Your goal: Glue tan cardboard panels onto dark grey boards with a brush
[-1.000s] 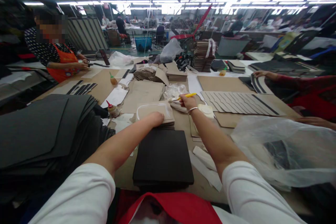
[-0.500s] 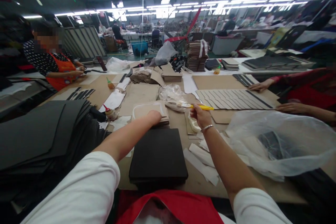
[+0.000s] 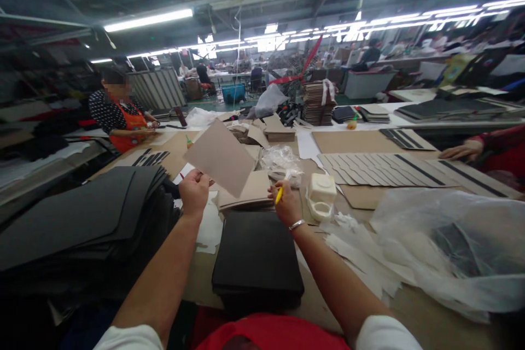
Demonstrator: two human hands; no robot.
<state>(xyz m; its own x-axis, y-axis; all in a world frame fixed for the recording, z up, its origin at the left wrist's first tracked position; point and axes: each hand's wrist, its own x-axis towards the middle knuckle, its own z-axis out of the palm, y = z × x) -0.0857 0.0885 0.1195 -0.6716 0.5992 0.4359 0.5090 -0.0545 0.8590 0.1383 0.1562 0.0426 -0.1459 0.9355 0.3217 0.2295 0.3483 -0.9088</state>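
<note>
We see a beige board (image 3: pixel 220 158) raised over a crowded worktable, pinched between the thumb and fingers of the left hand (image 3: pixel 194 194) at its near-left edge, close to one corner. The board reaches away from that hand, forward and to the right, tilted rather than level. Its longer side appears to slope from beyond the left fingers down toward the gap between the hands, though with the tilt we cannot be sure which side is truly longer. Its lowest corner hangs over the left part of a stack of similar boards (image 3: pixel 254 188), which lies between the hands; whether the two touch, we cannot tell. The right hand (image 3: pixel 288 208) is the nearer to that stack, at its right edge, fingers closed around a yellow-handled tool (image 3: pixel 279 195) whose working end we cannot make out clearly. The raised board thus lies ahead and to the left of the right hand, with the stack between them. Just right of the right hand we find a white container (image 3: pixel 322 197); a black stack (image 3: pixel 258 249) sits between the forearms, nearer the body.
</note>
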